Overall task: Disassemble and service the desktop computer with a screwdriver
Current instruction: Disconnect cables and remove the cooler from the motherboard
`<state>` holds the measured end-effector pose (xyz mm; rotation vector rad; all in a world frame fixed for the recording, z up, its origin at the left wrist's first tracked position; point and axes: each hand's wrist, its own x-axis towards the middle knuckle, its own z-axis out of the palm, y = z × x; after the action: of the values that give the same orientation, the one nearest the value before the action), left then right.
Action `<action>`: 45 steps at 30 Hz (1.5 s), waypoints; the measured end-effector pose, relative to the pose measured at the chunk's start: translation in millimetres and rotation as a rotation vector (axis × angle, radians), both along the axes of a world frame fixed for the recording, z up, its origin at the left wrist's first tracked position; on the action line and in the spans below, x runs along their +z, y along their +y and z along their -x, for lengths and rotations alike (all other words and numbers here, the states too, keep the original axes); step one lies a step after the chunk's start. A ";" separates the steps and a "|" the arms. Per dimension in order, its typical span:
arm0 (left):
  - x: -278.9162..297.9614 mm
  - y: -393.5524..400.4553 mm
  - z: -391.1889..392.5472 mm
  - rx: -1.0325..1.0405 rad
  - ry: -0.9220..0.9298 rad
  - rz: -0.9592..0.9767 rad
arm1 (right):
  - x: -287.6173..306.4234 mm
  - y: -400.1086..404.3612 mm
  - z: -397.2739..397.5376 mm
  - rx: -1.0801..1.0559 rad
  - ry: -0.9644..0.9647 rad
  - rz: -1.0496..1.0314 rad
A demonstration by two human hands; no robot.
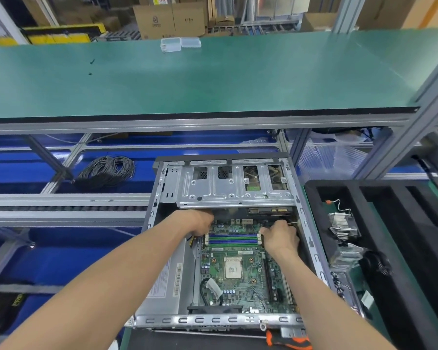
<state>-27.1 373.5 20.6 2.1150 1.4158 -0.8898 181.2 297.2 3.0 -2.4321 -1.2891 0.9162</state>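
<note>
An orange-handled screwdriver (pixel 287 341) lies nearest, beyond it the open computer (pixel 225 248) where the left hand (pixel 200 222) and right hand (pixel 281 236) curl fingers inside on something unclear, then the green tabletop (pixel 213 79) and cardboard boxes (pixel 170 20).

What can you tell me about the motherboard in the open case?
The motherboard is a green circuit board lying flat in the open metal case. Its bare silver processor sits mid-board with no cooler on it. Blue and green memory slots run across its far end, with a long black slot along its right. The left hand and right hand reach in at the slot ends.
</note>
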 end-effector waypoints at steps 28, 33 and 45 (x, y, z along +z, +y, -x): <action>7.7 -7.3 -1.7 -0.080 -0.185 -0.021 | 4.3 -6.5 17.9 0.567 -0.329 -0.255; 21.1 -15.3 1.4 -0.073 -0.200 -0.045 | 9.5 -11.5 19.0 0.618 -0.338 -0.275; 83.6 -43.5 2.0 -0.031 -0.295 -0.108 | 57.9 -41.7 4.7 0.660 0.011 -0.123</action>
<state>-29.1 330.0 104.2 2.2428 1.3061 -0.4944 176.5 255.6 60.9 -1.9142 -2.1269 0.9441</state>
